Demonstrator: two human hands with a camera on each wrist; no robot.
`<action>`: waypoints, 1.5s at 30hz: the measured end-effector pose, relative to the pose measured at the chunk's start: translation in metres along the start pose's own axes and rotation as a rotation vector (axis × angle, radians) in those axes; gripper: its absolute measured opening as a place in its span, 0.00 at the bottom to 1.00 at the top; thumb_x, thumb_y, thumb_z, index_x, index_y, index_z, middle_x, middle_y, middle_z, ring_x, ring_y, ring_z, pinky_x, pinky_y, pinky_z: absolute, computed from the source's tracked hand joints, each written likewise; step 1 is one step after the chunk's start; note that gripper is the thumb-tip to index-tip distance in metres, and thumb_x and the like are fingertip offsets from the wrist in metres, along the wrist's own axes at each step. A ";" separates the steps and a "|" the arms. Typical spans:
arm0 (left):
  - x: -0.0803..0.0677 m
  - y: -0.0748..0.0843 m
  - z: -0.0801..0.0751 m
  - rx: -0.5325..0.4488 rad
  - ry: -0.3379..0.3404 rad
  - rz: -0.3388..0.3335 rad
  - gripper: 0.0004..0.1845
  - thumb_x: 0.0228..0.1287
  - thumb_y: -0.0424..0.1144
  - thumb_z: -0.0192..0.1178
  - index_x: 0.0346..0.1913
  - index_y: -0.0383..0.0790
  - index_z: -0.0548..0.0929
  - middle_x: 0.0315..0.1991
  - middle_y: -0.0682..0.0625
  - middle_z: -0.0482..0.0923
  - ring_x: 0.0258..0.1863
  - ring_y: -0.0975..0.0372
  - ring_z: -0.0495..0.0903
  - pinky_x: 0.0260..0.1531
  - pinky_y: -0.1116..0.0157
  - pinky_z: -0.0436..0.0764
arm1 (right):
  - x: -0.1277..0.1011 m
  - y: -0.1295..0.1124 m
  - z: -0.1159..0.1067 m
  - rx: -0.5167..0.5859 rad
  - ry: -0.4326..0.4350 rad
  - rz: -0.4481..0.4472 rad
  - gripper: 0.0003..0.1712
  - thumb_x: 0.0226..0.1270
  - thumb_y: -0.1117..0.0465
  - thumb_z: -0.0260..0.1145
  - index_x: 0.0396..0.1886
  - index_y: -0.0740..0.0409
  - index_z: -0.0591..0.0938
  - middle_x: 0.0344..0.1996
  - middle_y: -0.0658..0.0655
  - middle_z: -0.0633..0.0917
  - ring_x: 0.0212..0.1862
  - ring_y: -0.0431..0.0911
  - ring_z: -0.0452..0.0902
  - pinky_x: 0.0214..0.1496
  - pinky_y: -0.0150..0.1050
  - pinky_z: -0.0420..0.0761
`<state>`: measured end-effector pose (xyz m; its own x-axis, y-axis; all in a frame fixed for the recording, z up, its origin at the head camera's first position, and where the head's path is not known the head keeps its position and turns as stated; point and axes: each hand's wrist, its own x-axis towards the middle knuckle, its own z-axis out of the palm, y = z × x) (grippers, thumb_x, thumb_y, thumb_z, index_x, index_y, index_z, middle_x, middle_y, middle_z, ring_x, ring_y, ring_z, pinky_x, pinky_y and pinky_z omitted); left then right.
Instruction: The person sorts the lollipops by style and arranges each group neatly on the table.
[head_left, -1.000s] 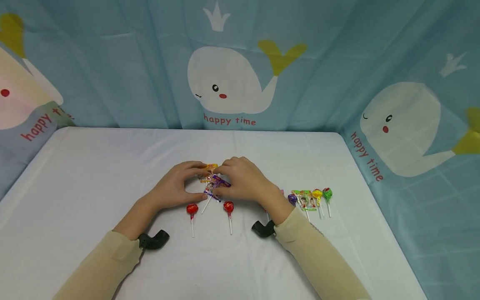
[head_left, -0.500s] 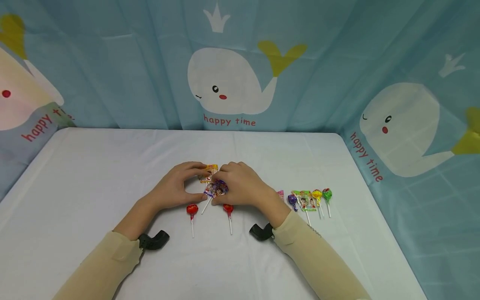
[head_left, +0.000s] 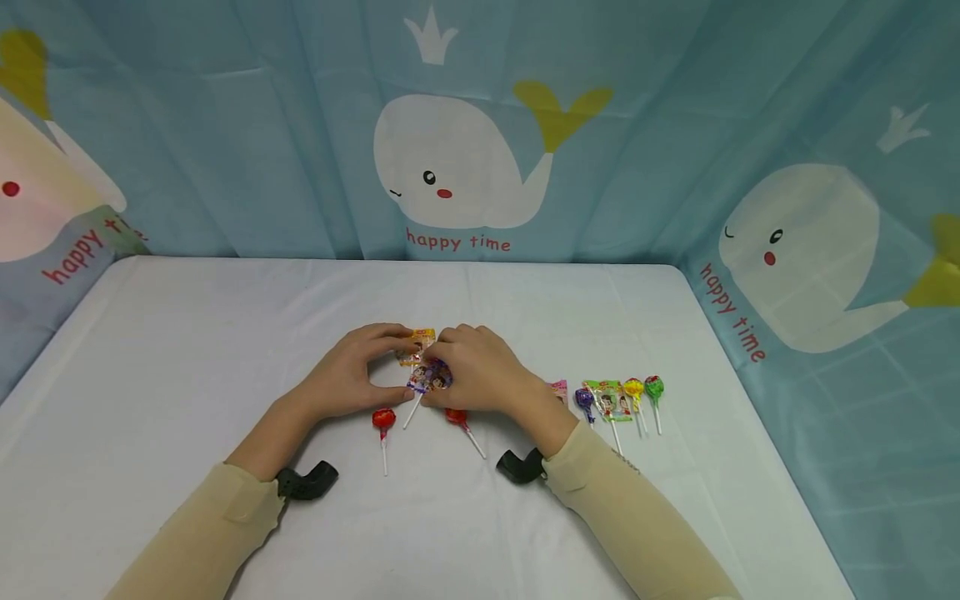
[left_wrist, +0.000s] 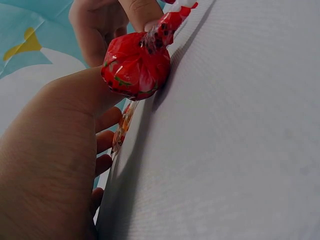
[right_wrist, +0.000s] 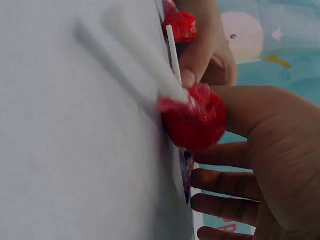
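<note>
In the middle of the table, a purple-wrapped flat lollipop lies just below an orange-yellow one. My left hand is spread in a C at their left: its fingers touch the orange packet, and its thumb reaches the purple packet's lower left edge beside a white stick. From the right, my right hand pinches the purple packet between thumb and fingers, partly covering it. A red lollipop sits right at my right thumb, its stick slanted. Another red lollipop lies near my left thumb.
Right of my right forearm lies a row of lollipops: a partly hidden pink one, a purple one, a green packet, a yellow one and a green one. A blue whale-print curtain hangs behind the white table.
My right hand has brought the purple packet down flatter and left, next to my left thumb. The red lollipop by my right thumb has turned, its stick swinging right. My left hand stays put.
</note>
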<state>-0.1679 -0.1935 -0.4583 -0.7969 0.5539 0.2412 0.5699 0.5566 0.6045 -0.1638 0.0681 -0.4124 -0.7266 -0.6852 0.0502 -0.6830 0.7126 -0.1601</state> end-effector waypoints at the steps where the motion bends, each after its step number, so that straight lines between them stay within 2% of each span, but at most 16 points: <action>1: 0.000 0.000 0.000 -0.002 0.000 0.000 0.35 0.56 0.53 0.84 0.68 0.51 0.87 0.73 0.50 0.77 0.75 0.49 0.72 0.75 0.38 0.69 | 0.000 -0.001 0.000 0.001 -0.003 0.002 0.34 0.63 0.32 0.78 0.62 0.45 0.90 0.53 0.47 0.87 0.54 0.45 0.81 0.59 0.48 0.82; 13: -0.001 0.002 0.000 -0.003 -0.004 -0.026 0.35 0.56 0.53 0.84 0.68 0.53 0.88 0.74 0.51 0.77 0.76 0.50 0.71 0.75 0.39 0.69 | 0.001 -0.006 -0.001 0.028 -0.022 0.017 0.31 0.65 0.39 0.78 0.64 0.46 0.89 0.53 0.47 0.87 0.54 0.44 0.81 0.59 0.48 0.82; 20: -0.001 0.001 0.000 -0.002 -0.003 -0.026 0.34 0.56 0.53 0.84 0.67 0.54 0.88 0.74 0.51 0.77 0.76 0.50 0.72 0.75 0.40 0.69 | 0.002 -0.007 0.000 0.032 0.012 -0.022 0.27 0.65 0.44 0.78 0.62 0.47 0.90 0.46 0.46 0.87 0.47 0.43 0.81 0.55 0.46 0.82; 32: -0.001 0.000 0.000 0.001 -0.001 -0.027 0.34 0.55 0.53 0.85 0.66 0.53 0.88 0.73 0.50 0.77 0.75 0.50 0.72 0.75 0.39 0.70 | 0.003 -0.009 -0.002 0.032 0.001 -0.043 0.26 0.70 0.48 0.75 0.65 0.47 0.88 0.54 0.47 0.90 0.56 0.44 0.83 0.66 0.48 0.80; 45: -0.001 0.000 0.000 -0.002 0.000 -0.034 0.33 0.56 0.54 0.84 0.65 0.53 0.89 0.74 0.51 0.77 0.76 0.50 0.71 0.75 0.40 0.69 | 0.005 -0.007 -0.002 0.059 0.030 -0.086 0.24 0.69 0.52 0.76 0.63 0.49 0.88 0.48 0.46 0.92 0.46 0.42 0.83 0.60 0.46 0.83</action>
<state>-0.1668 -0.1944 -0.4581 -0.8156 0.5350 0.2204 0.5422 0.5737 0.6139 -0.1627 0.0599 -0.4090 -0.6683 -0.7377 0.0960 -0.7379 0.6409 -0.2116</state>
